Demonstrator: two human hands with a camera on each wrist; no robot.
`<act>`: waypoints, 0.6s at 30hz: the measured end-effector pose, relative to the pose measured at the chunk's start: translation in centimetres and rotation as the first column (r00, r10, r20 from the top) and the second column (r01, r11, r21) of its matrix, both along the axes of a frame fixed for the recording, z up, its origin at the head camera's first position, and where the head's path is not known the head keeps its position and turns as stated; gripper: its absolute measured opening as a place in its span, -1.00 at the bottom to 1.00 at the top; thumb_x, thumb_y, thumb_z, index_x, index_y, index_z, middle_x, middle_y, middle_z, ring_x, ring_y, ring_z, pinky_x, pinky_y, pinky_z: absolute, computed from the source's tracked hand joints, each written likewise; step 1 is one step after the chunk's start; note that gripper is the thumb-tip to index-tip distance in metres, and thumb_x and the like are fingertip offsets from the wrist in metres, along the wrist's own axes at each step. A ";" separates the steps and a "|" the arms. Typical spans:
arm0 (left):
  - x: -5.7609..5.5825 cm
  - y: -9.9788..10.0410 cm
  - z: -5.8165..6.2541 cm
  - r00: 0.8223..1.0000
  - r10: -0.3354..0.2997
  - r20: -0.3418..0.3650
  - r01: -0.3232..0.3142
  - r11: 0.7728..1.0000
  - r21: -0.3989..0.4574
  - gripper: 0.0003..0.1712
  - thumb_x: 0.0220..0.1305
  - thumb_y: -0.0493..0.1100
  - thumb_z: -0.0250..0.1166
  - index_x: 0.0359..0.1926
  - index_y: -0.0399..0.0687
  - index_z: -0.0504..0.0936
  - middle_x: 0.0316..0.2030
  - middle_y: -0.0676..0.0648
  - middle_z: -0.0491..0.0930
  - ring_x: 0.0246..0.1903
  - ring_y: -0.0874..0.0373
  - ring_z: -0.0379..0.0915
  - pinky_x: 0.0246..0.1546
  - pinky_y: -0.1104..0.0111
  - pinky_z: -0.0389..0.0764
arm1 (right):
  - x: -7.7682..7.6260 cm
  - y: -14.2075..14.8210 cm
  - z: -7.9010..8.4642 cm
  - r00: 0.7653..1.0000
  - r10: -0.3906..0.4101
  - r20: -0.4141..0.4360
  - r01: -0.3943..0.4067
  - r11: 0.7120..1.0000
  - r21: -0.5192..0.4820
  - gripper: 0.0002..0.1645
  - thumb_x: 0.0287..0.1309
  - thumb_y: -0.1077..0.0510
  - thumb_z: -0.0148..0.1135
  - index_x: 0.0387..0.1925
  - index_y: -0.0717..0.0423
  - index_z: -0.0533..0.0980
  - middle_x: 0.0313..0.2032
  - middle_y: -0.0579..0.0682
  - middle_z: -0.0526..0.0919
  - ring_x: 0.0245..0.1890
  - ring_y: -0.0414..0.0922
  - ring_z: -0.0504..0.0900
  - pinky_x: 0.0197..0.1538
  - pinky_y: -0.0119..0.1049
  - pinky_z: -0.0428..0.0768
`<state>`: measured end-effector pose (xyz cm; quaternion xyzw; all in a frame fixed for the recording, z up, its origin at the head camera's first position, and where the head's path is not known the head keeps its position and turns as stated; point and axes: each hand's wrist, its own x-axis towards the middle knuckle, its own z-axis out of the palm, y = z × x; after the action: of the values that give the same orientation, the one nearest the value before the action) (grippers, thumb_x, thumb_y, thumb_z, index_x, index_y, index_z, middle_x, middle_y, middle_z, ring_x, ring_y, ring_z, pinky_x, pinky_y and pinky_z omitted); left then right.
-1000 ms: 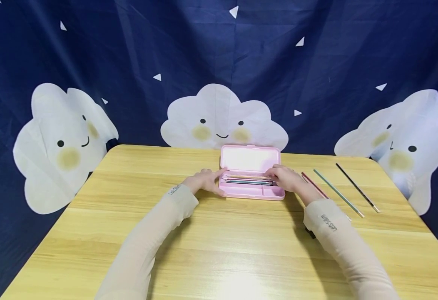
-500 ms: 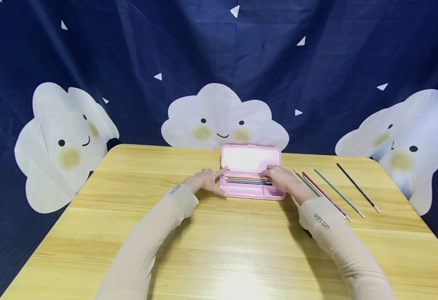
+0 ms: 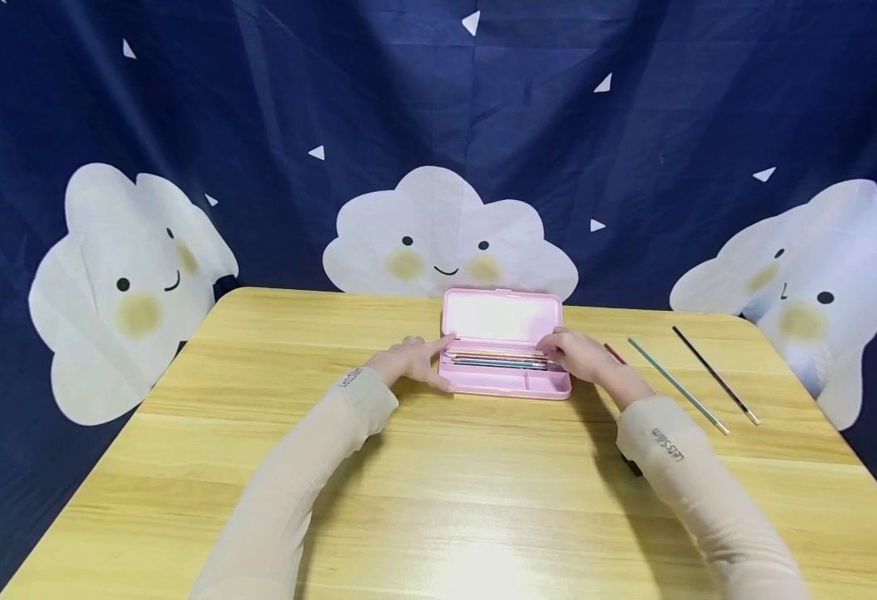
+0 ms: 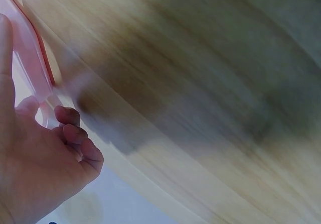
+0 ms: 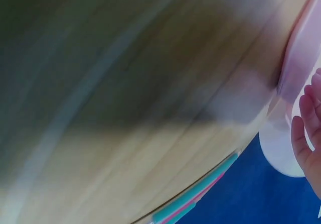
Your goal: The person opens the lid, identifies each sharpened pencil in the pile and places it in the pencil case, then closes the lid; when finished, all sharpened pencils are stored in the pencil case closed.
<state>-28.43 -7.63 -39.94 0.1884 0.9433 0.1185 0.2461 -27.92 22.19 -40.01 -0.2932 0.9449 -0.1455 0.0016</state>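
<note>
A pink pencil case (image 3: 489,382) stands with its lid (image 3: 502,316) raised at the back middle of the table. Several pencils (image 3: 497,362), among them yellow, teal and dark ones, lie side by side in its long rear compartment. My left hand (image 3: 411,362) holds the case's left end, thumb at the front corner and index finger at the back; the left wrist view shows its other fingers curled in. My right hand (image 3: 577,357) reaches over the case's right end, fingertips at the pencil ends. In the right wrist view its fingers (image 5: 308,116) are lightly bent, with no pencil visible between them.
Right of the case a teal pencil (image 3: 679,386) and a black pencil (image 3: 716,375) lie on the wooden table (image 3: 483,483). A red pencil (image 3: 614,353) is mostly hidden behind the right forearm. A dark blue curtain (image 3: 378,92) with clouds hangs behind the table.
My right hand shifted slightly left along the case, then back to the right. Its forearm now covers a green pencil and most of the red one. The left hand stayed still.
</note>
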 end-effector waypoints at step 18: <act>-0.1 0.1 -0.5 1.000 0.008 -0.010 -0.008 1.000 0.001 0.19 -0.14 0.39 0.30 0.40 0.41 -0.22 0.31 -0.32 0.05 0.23 -0.11 0.03 0.15 -0.01 0.19 | 2.5 7.0 0.1 0.996 -0.027 -0.085 0.018 0.994 -0.107 -0.82 -0.05 0.44 0.22 -0.30 0.34 0.57 -0.58 -0.09 0.41 -0.50 -0.18 0.36 -0.36 -0.22 0.39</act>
<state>-28.54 -7.50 -40.43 0.1852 0.9453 0.1192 0.2407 -25.44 29.19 -39.87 -0.2881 0.9383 -0.1828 -0.0568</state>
